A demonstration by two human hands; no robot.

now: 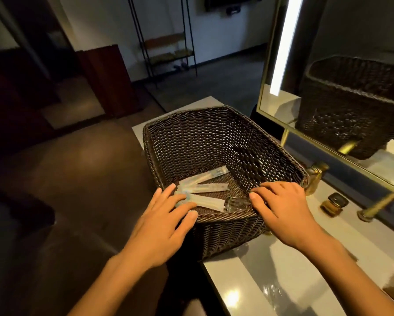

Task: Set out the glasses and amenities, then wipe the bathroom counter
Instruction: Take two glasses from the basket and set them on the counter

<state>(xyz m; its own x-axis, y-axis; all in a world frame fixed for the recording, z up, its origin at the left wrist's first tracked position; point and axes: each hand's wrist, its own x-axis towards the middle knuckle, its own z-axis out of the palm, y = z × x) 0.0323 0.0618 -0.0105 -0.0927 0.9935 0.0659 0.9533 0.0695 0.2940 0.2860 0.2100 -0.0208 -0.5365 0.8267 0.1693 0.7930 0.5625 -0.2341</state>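
Note:
A dark woven basket point(214, 133) stands on the white bathroom counter point(271, 265). Inside it lie several slim wrapped amenity packets point(205, 187) and a clear glass point(237, 204) on its side near the front wall. My left hand point(166, 222) rests on the basket's front left rim, fingers spread over the packets, holding nothing that I can see. My right hand point(285, 208) lies on the front right rim, fingertips curled over the edge beside the glass.
Two small amber bottles point(314, 179) point(334, 205) stand on the counter right of the basket. A brass tap point(376, 207) and a lit mirror point(351, 92) line the right wall. The counter's left edge drops to a dark floor point(77, 179).

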